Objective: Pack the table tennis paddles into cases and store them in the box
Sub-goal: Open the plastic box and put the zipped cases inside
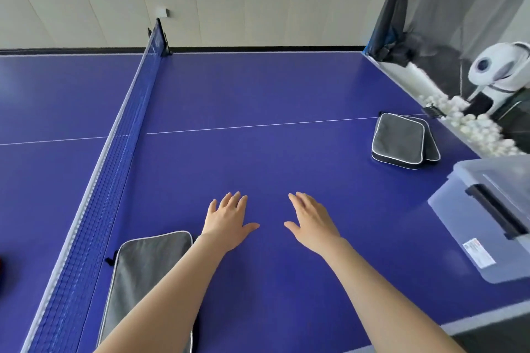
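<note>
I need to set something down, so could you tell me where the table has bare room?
Free: the table is bare between the net, the stacked cases, the left hand and right hand. Crowded: the box at the right edge, the grey case by the net.

net (114, 152): on your left, running away from you across the table (258, 94).
near case (143, 272): on the table, just right of the net, under your left forearm.
far cases (397, 137): 2, overlapped, far right on the table.
box (493, 218): right edge, nearer you than the far cases.
hands: left hand (228, 222), right hand (314, 223) side by side, between near case and box.
</note>
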